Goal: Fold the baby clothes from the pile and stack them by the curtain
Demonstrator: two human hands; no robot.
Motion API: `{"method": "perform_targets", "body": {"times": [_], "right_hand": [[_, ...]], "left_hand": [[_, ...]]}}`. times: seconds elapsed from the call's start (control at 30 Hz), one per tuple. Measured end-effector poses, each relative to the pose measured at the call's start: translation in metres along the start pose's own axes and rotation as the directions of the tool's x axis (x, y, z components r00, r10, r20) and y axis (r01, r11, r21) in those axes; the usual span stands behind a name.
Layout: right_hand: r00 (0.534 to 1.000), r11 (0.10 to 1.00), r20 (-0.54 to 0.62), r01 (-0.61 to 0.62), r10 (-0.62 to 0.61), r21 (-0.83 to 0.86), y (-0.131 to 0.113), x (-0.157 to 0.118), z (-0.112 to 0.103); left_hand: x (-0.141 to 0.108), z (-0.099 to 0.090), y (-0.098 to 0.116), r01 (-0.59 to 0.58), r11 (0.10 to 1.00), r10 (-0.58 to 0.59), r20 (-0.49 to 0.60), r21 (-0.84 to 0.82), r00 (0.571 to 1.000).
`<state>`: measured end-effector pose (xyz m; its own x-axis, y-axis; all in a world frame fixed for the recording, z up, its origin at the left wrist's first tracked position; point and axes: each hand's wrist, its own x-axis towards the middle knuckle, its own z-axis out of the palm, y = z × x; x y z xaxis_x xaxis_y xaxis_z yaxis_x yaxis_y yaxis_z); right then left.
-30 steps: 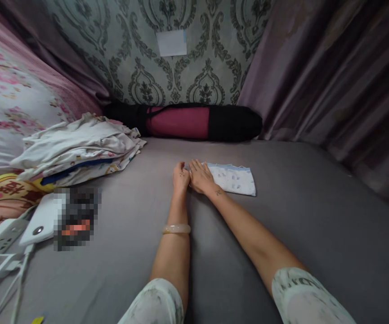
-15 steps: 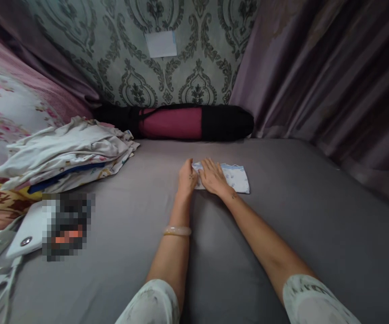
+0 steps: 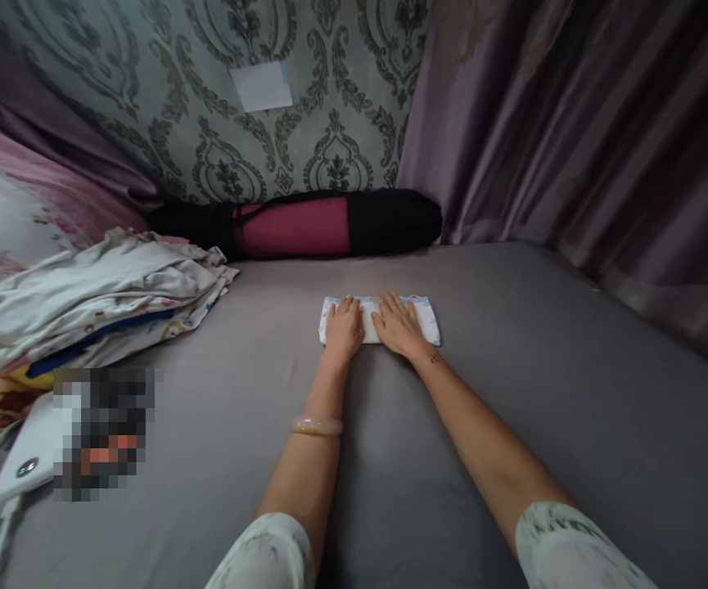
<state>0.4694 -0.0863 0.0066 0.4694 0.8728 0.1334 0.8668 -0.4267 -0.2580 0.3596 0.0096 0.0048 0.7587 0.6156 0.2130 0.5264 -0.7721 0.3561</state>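
A small folded cloth (image 3: 428, 321), white with a blue edge and a faint print, lies flat on the grey bed sheet (image 3: 218, 442). My left hand (image 3: 344, 324) rests palm down on its left part, fingers stretched out. On the right part, my right hand (image 3: 398, 322) lies flat with its fingers spread. A narrow strip of the fabric shows between the two hands; the rest under the palms is hidden. A pale bangle (image 3: 317, 425) circles my left forearm.
A heap of clothes (image 3: 101, 282) lies at the left. Below it are a white phone-like device (image 3: 28, 458) with a cable, and a blurred patch. A black and dark-red long bag (image 3: 292, 227) lies along the patterned wall. A purple curtain (image 3: 513, 123) hangs at the right.
My left hand has gone from the cloth's left edge, turned on its side, to lying flat on it. The cloth's left end now shows spread out. The view has shifted slightly.
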Motion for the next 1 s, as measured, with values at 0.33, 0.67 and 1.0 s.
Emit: {"method": "perform_targets", "body": {"times": [0.33, 0.67, 1.0], "right_hand": [[0.995, 0.995, -0.006, -0.096, 0.096, -0.04, 0.021, -0.003, -0.001], [0.981, 0.982, -0.066, -0.187, 0.185, -0.031, 0.048, 0.005, -0.002], [0.99, 0.992, -0.074, -0.125, 0.123, -0.016, 0.069, 0.014, -0.009]], "left_hand": [[0.002, 0.004, -0.011, 0.108, 0.994, -0.109, 0.047, 0.024, 0.993], [0.006, 0.007, -0.026, 0.192, 0.981, -0.191, 0.053, -0.006, 0.98], [0.05, -0.02, -0.045, 0.1, 0.989, -0.122, 0.225, 0.109, 0.967]]}}
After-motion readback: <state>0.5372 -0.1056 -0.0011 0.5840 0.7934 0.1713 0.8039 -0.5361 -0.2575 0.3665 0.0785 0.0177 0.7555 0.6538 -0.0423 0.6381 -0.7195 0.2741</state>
